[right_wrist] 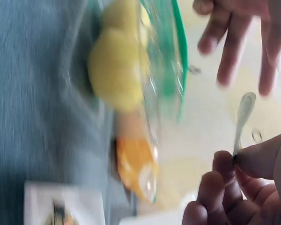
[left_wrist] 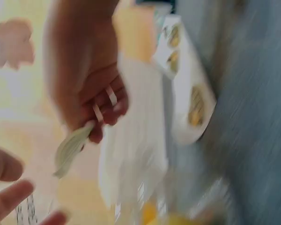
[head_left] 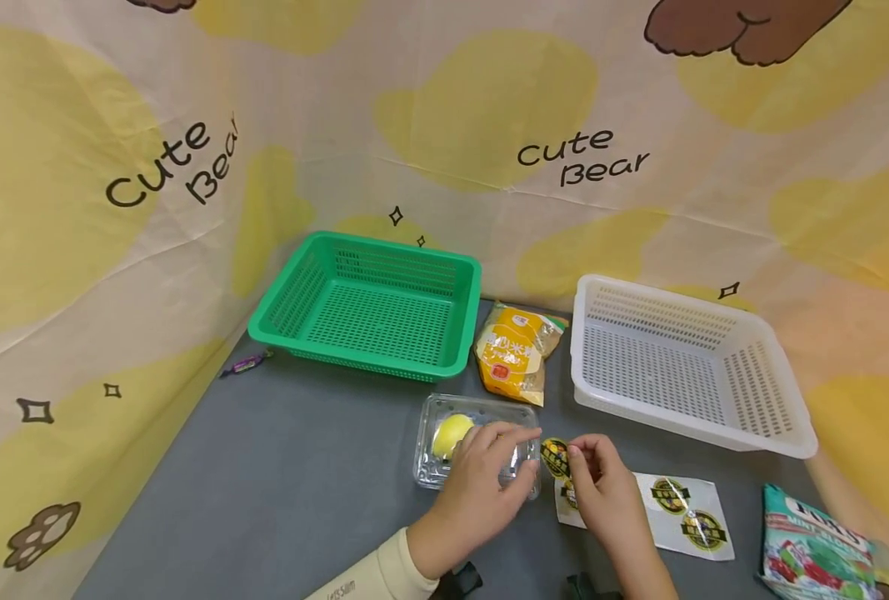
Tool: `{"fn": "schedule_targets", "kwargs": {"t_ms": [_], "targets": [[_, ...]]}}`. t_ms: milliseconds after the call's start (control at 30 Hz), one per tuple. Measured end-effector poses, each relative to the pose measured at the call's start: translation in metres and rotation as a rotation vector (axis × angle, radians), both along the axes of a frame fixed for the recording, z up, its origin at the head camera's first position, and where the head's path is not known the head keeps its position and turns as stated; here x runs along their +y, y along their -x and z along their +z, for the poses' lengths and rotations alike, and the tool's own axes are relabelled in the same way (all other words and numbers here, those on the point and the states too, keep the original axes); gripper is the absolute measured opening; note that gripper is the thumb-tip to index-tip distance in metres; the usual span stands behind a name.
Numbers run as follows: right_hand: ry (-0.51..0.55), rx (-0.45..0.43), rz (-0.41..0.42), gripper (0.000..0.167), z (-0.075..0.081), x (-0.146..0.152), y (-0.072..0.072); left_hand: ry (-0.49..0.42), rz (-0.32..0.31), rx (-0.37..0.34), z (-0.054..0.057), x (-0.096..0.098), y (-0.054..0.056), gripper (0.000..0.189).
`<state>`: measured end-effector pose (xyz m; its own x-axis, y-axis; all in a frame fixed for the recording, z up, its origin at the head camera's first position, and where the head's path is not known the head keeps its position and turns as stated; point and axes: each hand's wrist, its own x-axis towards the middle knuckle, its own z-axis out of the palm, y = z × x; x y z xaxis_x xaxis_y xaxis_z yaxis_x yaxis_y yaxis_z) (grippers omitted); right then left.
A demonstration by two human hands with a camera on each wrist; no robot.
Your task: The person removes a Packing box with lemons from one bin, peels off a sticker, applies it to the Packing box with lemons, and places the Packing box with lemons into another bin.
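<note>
A round black-and-gold sticker (head_left: 556, 457) is pinched between the thumb and fingers of my right hand (head_left: 607, 492). In the right wrist view the sticker (right_wrist: 244, 115) appears edge-on, its pale side visible. My left hand (head_left: 481, 477) is above a clear plastic box (head_left: 427, 417), its fingers spread and holding nothing, apart from the sticker. Yellow round fruits (right_wrist: 116, 70) lie inside the box; the left hand partly covers them in the head view. A white sticker sheet (head_left: 650, 492) with several round stickers lies under the right hand. Both wrist views are blurred.
A green basket (head_left: 369, 362) stands at the back left, a white basket (head_left: 684, 429) at the back right. Between them lies an orange-yellow food bag (head_left: 515, 354). A teal candy bag (head_left: 815, 542) is at the right, a purple-wrapped candy (head_left: 247, 364) by the left edge.
</note>
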<state>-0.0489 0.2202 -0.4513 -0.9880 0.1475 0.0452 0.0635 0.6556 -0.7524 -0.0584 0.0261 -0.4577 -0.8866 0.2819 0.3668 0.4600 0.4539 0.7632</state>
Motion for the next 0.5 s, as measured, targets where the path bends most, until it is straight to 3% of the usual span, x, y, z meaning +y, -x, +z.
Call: {"fn": "schedule_targets", "kwargs": {"t_ms": [100, 200, 367, 500], "targets": [[0.009, 0.002, 0.049, 0.009, -0.002, -0.016, 0.007, -0.007, -0.011, -0.141, 0.003, -0.013, 0.009, 0.03], [-0.01, 0.025, 0.087, 0.007, -0.005, -0.03, 0.013, -0.003, 0.01, -0.192, 0.002, -0.019, 0.013, 0.025], [-0.065, 0.084, 0.127, 0.009, -0.012, -0.046, 0.022, 0.047, 0.113, -0.151, -0.003, -0.023, 0.014, 0.023], [-0.105, 0.13, 0.146, 0.019, -0.017, -0.055, 0.027, 0.152, 0.201, -0.081, -0.007, -0.025, 0.012, 0.027]]}}
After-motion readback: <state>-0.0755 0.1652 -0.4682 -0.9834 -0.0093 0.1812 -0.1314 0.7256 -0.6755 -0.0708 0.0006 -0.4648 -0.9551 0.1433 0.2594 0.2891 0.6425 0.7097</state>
